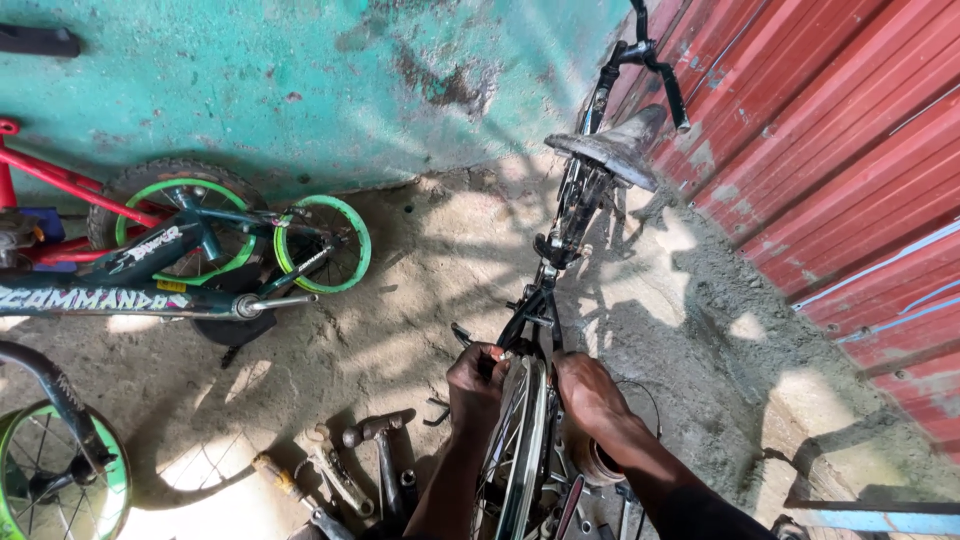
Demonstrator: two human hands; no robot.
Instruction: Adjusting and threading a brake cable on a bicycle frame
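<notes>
Fingers (487, 358) — astride wheel (520, 440) rim

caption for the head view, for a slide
Both hands, left hand and right hand, grip a bicycle's rear wheel; tools on the dirt.

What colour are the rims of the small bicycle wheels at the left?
Bright green rims, seen in the head view.

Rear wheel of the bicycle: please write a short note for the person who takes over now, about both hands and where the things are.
Left hand: gripping the rear wheel at its top, by the frame's brake area.
Right hand: on the other side of the wheel, fingers curled against it.
Bicycle stands upright beside the red metal wall.
Tools, a hammer among them, lie on the ground to the left.
Done: wheel sits in the frame. Left: cannot tell whether it is fastened.
</notes>
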